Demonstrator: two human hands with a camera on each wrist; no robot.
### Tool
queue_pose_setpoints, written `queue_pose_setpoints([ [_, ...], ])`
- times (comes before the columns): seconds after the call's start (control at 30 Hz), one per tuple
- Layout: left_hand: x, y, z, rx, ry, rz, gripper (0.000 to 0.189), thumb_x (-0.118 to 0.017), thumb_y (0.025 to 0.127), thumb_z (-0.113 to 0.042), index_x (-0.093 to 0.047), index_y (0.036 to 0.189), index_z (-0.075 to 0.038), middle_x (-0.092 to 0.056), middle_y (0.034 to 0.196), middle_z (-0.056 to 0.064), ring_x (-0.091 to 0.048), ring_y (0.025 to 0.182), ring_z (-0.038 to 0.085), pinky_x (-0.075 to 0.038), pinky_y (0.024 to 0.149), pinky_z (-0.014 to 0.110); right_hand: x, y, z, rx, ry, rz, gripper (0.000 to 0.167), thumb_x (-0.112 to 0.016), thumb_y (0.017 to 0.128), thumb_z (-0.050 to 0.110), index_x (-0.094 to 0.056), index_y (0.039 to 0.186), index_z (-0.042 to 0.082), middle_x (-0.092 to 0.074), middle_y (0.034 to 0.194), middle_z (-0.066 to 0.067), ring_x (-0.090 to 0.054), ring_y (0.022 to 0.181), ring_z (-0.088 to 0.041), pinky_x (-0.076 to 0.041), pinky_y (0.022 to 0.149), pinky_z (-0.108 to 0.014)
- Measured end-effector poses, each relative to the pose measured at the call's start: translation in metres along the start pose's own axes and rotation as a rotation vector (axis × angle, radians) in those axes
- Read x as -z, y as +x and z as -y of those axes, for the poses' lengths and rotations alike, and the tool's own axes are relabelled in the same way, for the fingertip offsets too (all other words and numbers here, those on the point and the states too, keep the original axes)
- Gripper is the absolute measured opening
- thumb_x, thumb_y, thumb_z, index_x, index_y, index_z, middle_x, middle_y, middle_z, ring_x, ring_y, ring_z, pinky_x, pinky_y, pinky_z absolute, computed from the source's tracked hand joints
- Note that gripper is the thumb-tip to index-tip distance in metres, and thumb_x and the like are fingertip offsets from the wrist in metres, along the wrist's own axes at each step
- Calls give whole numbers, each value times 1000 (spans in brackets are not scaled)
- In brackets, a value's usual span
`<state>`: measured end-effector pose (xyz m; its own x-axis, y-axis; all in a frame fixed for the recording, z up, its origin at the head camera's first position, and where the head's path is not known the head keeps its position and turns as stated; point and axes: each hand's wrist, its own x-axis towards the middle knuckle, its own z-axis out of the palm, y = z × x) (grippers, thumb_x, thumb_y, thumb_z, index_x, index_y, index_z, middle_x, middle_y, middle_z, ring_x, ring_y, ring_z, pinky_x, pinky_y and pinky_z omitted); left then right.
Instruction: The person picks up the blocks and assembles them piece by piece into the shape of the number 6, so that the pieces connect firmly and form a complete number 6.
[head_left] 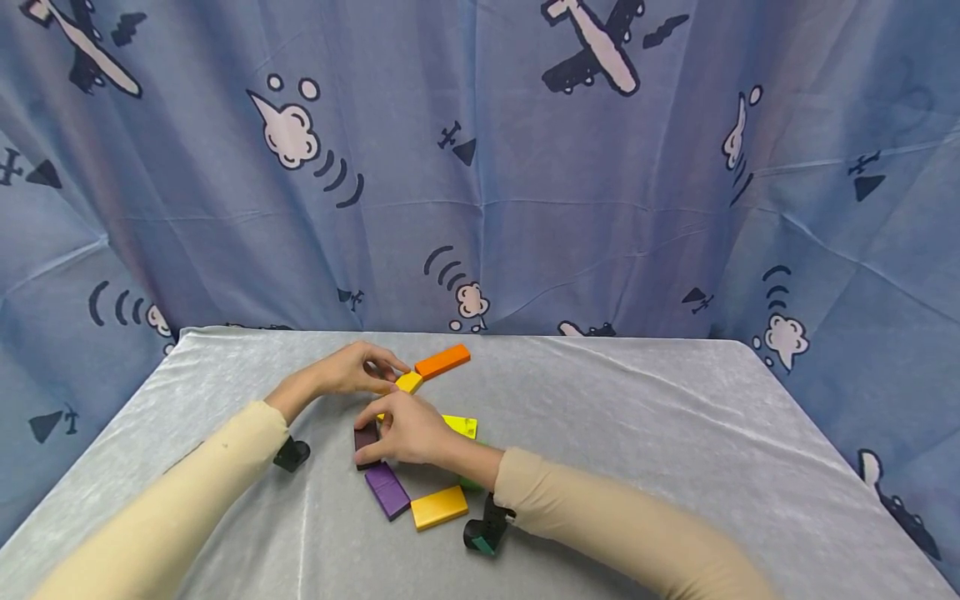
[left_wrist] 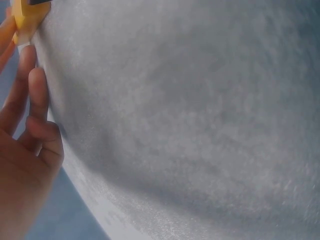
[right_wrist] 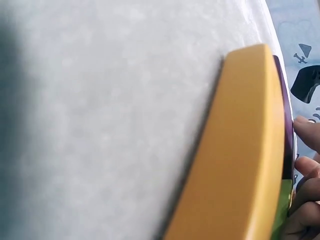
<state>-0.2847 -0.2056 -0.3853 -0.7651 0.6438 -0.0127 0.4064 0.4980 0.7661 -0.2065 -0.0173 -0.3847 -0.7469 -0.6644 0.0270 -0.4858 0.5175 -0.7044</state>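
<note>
My left hand (head_left: 351,368) pinches a yellow block (head_left: 409,382), which sits at the near end of an orange block (head_left: 443,362). The left wrist view shows that yellow block (left_wrist: 29,19) at its top left corner. Closer to me, my right hand (head_left: 411,429) holds a dark brown-purple block (head_left: 366,447) between thumb and fingers. A purple block (head_left: 387,491) lies just below it, followed by an amber block (head_left: 439,508). Behind the right wrist are a lime-yellow block (head_left: 461,427) and a mostly hidden green block (head_left: 470,483). The amber block (right_wrist: 230,145) fills much of the right wrist view.
A grey velvety cloth (head_left: 637,450) covers the table, with creases at the right. Blue curtains (head_left: 525,167) with printed planes hang behind and at both sides. Black wrist cameras (head_left: 291,455) sit under both wrists, the right one close to the amber block.
</note>
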Motion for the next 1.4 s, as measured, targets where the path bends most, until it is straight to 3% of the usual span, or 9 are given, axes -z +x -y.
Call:
queue_pose_setpoints([
  [0.3,-1,0,1,4,-11,-1,33,-72,94,-2,-69,126,3,-71,101,7,-67,94,24,-55,85,35,-3,2,6,10,-3,-5,31,-91,79,22,-81,107,13,-59,59,8,-53,51,-5,-41,49,-20],
  [1.4,0,1,4,3,-17,1,33,-72,94,0,-69,127,3,-71,102,7,-66,95,25,-55,84,34,-3,3,6,-21,-10,-3,24,-88,82,22,-81,104,14,-61,61,9,-54,53,-6,-41,49,-20],
])
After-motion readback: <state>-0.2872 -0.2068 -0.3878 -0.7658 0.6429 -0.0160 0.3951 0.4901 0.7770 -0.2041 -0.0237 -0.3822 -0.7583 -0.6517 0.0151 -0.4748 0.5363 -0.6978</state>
